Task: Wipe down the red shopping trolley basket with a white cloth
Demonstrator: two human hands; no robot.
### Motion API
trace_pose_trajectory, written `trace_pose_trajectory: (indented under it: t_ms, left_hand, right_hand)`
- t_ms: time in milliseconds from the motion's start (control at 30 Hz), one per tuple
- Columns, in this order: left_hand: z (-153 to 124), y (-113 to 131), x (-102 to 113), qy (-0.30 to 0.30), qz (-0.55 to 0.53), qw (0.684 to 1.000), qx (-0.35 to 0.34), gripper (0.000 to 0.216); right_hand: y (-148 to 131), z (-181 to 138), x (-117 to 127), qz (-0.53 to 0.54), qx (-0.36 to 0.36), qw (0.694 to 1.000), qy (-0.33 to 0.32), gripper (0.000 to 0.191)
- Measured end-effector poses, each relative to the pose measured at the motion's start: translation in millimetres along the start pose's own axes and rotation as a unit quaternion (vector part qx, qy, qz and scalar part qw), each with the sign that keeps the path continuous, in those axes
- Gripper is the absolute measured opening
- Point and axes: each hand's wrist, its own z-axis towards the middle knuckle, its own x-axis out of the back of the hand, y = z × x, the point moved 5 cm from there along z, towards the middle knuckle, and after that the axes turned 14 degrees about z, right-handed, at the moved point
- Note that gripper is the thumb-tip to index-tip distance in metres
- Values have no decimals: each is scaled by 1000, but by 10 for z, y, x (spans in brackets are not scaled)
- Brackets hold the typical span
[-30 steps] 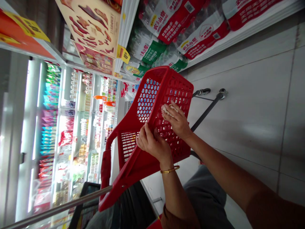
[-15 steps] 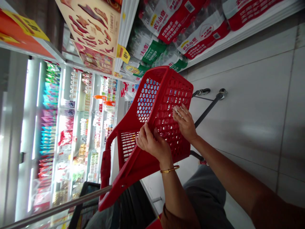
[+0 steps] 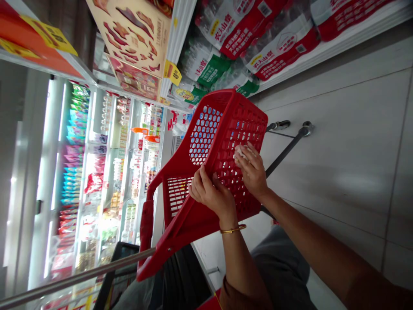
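Observation:
A red plastic shopping cart (image 3: 180,254) with a perforated basket fills the middle, seen sideways because the view is rotated. My left hand (image 3: 213,193), with a gold bangle on its wrist, is closed over the basket's rim, fingers bent across the edge. Against the basket's lattice side, my right hand (image 3: 253,172) presses a crumpled whitish cloth or tissue (image 3: 240,156), partly hidden under its fingers. The cart's wheels (image 3: 282,125) rest on the floor.
Shrink-wrapped water bottles (image 3: 277,47) line a low white shelf. Near them stand flat printed boxes (image 3: 132,30) with a yellow price tag (image 3: 173,73). Lit shelves of packaged goods (image 3: 74,146) rise at left. A metal bar (image 3: 80,275) crosses the lower left. Pale floor tiles (image 3: 348,142) spread at right.
The whole view has shifted slightly, so the cart appears farther right. My right hand with the crumpled piece has slid a little along the basket side; my left hand keeps its place on the rim.

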Motion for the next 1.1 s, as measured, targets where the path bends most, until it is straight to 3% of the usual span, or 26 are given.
trace_pose_trajectory:
  t_ms: [133, 267, 467, 633, 700, 900, 1100]
  left_hand:
    - [5, 13, 6, 3, -1, 1000, 7, 36]
    - [19, 13, 3, -4, -13, 1000, 16, 35]
    - [26, -2, -9, -4, -23, 1000, 6, 34]
    - [22, -9, -10, -2, -23, 1000, 15, 33]
    - [21, -18, -17, -2, -26, 1000, 17, 33]
    - [9, -53, -64, -14, -40, 999, 24, 34]
    - [-31, -114, -83, -18, -48, 998, 35, 33]
  right_hand:
    - [-369, 364, -293, 34, 41, 996, -69, 42]
    - [-435, 555, -489, 41, 60, 983, -166, 37]
    - [-230, 578, -364, 28, 92, 985, -142, 38]
    - [-79, 734, -250, 2, 56, 991, -118, 43]
    - [-55, 857, -233, -3, 43, 989, -145, 42]
    - [-154, 1154, -274, -9, 61, 951, -303, 36]
    - [-293, 1181, -268, -60, 65, 940, -330, 30]
